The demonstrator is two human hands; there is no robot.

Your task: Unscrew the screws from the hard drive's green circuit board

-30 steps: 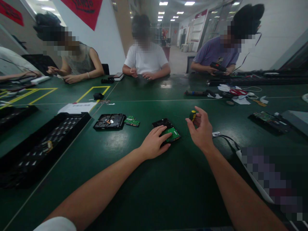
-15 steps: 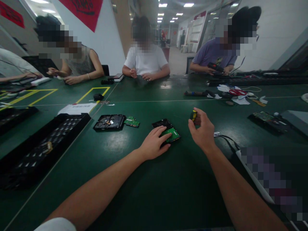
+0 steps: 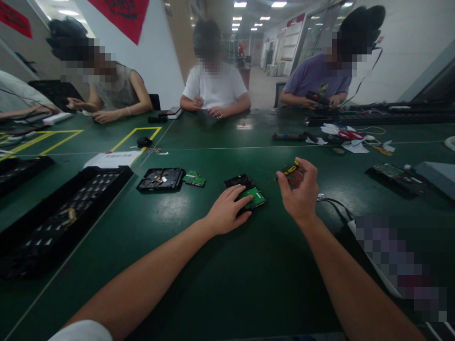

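Note:
Under my left hand (image 3: 229, 210) lies a hard drive (image 3: 236, 181) with a green circuit board (image 3: 259, 196) on it. The fingers of that hand are spread over the drive and cover part of it. My right hand (image 3: 300, 192), to the right of the drive, grips a yellow and black screwdriver (image 3: 289, 168). Its thin shaft slants down and left toward the drive; where the tip ends is hard to make out. A second hard drive (image 3: 161, 180) rests farther left, with a loose green circuit board (image 3: 194, 178) beside it.
A long black tray (image 3: 67, 222) stands at left, near a white paper sheet (image 3: 112, 159). Another drive-like device (image 3: 394, 177) with a circuit board sits at right, beyond a cable (image 3: 334, 201). Scraps and red-handled scissors (image 3: 351, 135) lie farther back. Three people sit across the table.
The screwdriver has turned in my right hand, so its handle lies more level and its shaft now shows, angled toward the drive. My left hand stays on the drive.

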